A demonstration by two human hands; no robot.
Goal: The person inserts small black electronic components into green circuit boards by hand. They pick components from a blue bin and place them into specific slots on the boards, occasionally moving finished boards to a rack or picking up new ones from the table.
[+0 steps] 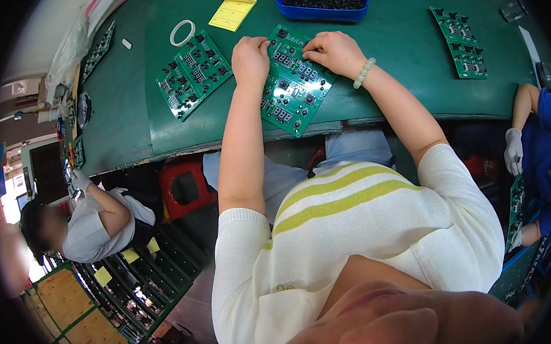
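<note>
A green circuit board (295,91) with digit displays and black round parts lies on the green tabletop in front of me. My left hand (250,60) is closed at its upper left edge, with thumb and fingertips gripping there. From the other side my right hand (336,53), a beaded bracelet on its wrist, has its thumb and fingers pinched over the board's upper right part. Whatever sits between those right fingertips is too small to make out. Left of my left hand rests a similar populated board (194,75).
A blue tray (322,14) of small black parts stands beyond the board. Nearby are a yellow notepad (233,13) and a white ring (183,33). Another board (459,42) lies far right. Co-workers sit at both sides; the right one's gloved hand (513,151) holds a board. A red stool (186,188) stands left.
</note>
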